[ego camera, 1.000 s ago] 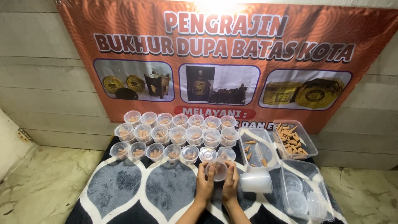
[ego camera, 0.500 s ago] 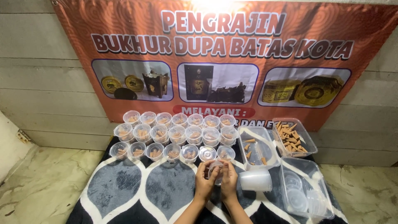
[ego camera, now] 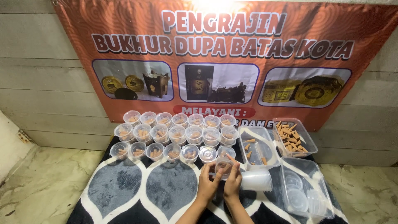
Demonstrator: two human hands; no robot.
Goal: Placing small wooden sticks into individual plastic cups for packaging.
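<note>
The small clear plastic cup [ego camera: 224, 168] sits between the left hand [ego camera: 207, 183] and right hand [ego camera: 233, 182], both clamped on it above the patterned mat [ego camera: 124, 191]. It looks light, thin and easy to squash, so hold its sides softly. Brown cones lie inside. Filled cups [ego camera: 174, 135] stand behind; a clear tray [ego camera: 295, 137] holds more cones.

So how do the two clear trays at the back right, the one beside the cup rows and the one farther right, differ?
The near-empty tray holds only a few scattered brown cones, while the fuller tray has a dense pile of them. The near-empty tray sits right beside the rows of filled cups; the fuller tray lies farther right, nearer the banner's lower edge. Both are clear, rectangular, lidless plastic containers on the patterned mat.
</note>
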